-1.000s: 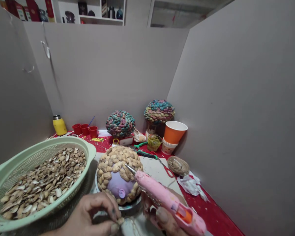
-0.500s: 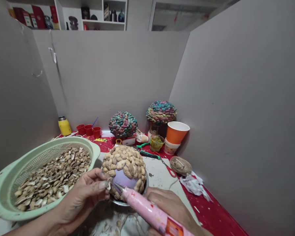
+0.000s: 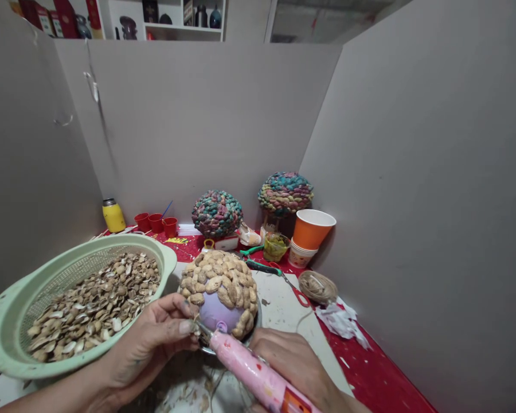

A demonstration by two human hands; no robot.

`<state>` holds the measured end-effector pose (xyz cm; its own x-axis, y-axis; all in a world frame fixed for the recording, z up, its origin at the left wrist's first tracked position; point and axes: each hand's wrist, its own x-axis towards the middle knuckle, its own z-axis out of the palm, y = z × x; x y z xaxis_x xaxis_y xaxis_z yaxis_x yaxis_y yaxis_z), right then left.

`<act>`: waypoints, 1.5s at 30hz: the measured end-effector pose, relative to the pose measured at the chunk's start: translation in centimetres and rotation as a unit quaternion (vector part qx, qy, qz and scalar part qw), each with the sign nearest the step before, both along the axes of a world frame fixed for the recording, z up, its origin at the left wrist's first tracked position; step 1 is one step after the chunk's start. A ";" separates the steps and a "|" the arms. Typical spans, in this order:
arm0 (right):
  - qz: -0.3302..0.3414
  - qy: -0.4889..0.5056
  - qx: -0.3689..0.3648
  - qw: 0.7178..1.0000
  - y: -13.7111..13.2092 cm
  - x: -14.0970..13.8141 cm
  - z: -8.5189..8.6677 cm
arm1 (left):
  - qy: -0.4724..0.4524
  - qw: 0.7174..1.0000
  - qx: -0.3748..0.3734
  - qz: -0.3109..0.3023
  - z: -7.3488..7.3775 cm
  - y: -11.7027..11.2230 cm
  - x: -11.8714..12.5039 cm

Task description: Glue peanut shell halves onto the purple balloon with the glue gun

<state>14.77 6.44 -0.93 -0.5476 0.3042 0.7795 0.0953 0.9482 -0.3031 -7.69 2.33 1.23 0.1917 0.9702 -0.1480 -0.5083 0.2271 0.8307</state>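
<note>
A purple balloon (image 3: 217,311), largely covered with peanut shells (image 3: 217,279), sits in a metal bowl (image 3: 258,323). At its left front, my left hand (image 3: 155,332) pinches a peanut shell (image 3: 196,327) between thumb and fingers. My right hand (image 3: 292,361) is wrapped round a pink hot glue gun (image 3: 249,367) with an orange part near its rear. The gun's metal nozzle reaches the shell in my left fingers; whether it touches is hard to make out. To the left, a green colander (image 3: 15,338) holds many peanut shells.
Two coloured shell-covered balls (image 3: 217,213) stand at the back. Scissors (image 3: 298,293), a twine coil (image 3: 318,287), white tissue (image 3: 341,322) and stacked paper cups (image 3: 312,232) lie right. Red cups (image 3: 156,222) and a yellow bottle (image 3: 113,216) stand back left. Grey partitions (image 3: 198,109) enclose the table.
The glue gun's nozzle has moved left, from in front of the balloon to the shell in my left hand. The view has tilted slightly down.
</note>
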 end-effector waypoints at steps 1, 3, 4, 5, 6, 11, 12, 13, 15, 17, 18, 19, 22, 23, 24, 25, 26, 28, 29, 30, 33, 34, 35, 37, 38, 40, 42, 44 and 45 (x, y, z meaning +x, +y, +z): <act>-0.001 -0.003 0.005 1.000 0.1 0.0 -0.1 | 0.000 1.000 0.001 0.001 0.0 0.0 0.0; -0.003 -0.009 0.009 1.000 0.3 -0.1 -0.4 | 0.003 1.000 0.006 0.001 0.0 0.0 0.1; -0.004 -0.010 0.009 1.000 0.3 -0.2 -0.4 | 0.006 1.000 0.009 0.000 -0.1 0.0 0.1; -0.005 -0.011 0.010 1.000 0.3 -0.2 -0.4 | 0.011 1.000 0.011 -0.001 -0.1 0.0 0.1; -0.006 -0.010 0.011 1.000 0.3 -0.2 -0.4 | 0.015 1.000 0.013 -0.001 -0.2 0.0 0.1; -0.007 -0.010 0.005 1.000 -0.1 -0.1 0.1 | 0.020 1.000 0.012 0.006 -0.3 0.1 0.1; -0.007 -0.011 0.005 1.000 -0.2 -0.1 0.2 | 0.020 1.000 0.013 0.005 -0.3 0.1 0.1; -0.007 -0.014 0.005 1.000 -0.2 -0.1 0.2 | 0.021 1.000 0.014 0.003 -0.3 0.2 0.1; -0.008 -0.016 0.002 1.000 -0.2 -0.1 0.3 | 0.025 1.000 0.020 -0.001 -0.3 0.2 0.0; -0.009 -0.018 -0.002 1.000 -0.2 -0.1 0.4 | 0.029 0.999 0.026 0.000 -0.3 0.2 0.0; -0.010 -0.015 -0.001 1.000 -0.1 -0.2 0.4 | 0.031 0.999 0.029 0.001 -0.3 0.2 0.0; -0.012 -0.013 0.001 1.000 -0.1 -0.2 0.4 | 0.031 0.999 0.032 0.002 -0.4 0.2 0.0; -0.018 -0.010 0.008 1.000 -0.1 -0.3 0.5 | 0.032 0.999 0.038 0.006 -0.4 0.2 0.1; -0.020 -0.011 0.010 1.000 -0.1 -0.3 0.5 | 0.032 0.999 0.040 0.007 -0.4 0.2 0.1; -0.022 -0.014 0.013 1.000 -0.2 -0.2 0.5 | 0.033 0.999 0.041 0.008 -0.4 0.2 0.1; -0.024 -0.018 0.014 0.999 -0.2 -0.2 0.5 | 0.035 0.998 0.042 0.008 -0.3 0.1 0.1; -0.024 -0.020 0.014 0.999 -0.2 -0.2 0.4 | 0.036 0.998 0.043 0.008 -0.3 0.1 0.1; -0.023 -0.022 0.014 0.999 -0.2 -0.1 0.3 | 0.040 0.998 0.045 0.009 -0.3 0.1 0.1; -0.023 -0.020 0.015 0.999 -0.2 -0.1 0.3 | 0.041 0.998 0.047 0.009 -0.4 0.1 0.1; -0.025 -0.021 0.016 0.999 -0.2 -0.1 0.2 | 0.042 0.998 0.047 0.009 -0.4 0.1 0.0; -0.031 -0.023 0.018 0.999 -0.2 -0.1 0.1 | 0.042 0.998 0.050 0.009 -0.5 0.2 0.0; -0.032 -0.025 0.020 0.999 -0.1 -0.1 0.0 | 0.041 0.998 0.051 0.009 -0.6 0.2 0.0; -0.033 -0.026 0.023 0.999 -0.1 -0.1 0.1 | 0.041 0.998 0.051 0.007 -0.6 0.2 0.0; -0.034 -0.030 0.026 0.999 -0.2 -0.1 0.2 | 0.040 0.998 0.052 0.005 -0.6 0.2 0.0; -0.036 -0.034 0.026 0.998 -0.2 -0.1 0.3 | 0.039 0.998 0.052 0.003 -0.6 0.1 0.0; -0.036 -0.035 0.025 0.998 -0.3 -0.1 0.5 | 0.035 0.998 0.053 0.001 -0.5 0.1 0.0; -0.035 -0.034 0.026 0.998 -0.3 -0.1 0.8 | 0.032 0.998 0.053 0.001 -0.5 0.1 0.0; -0.034 -0.030 0.026 0.999 -0.4 -0.1 1.0 | 0.028 0.998 0.052 0.002 -0.4 0.1 0.0; -0.035 -0.029 0.026 0.999 -0.4 -0.1 1.1 | 0.026 0.998 0.052 0.003 -0.4 0.1 0.0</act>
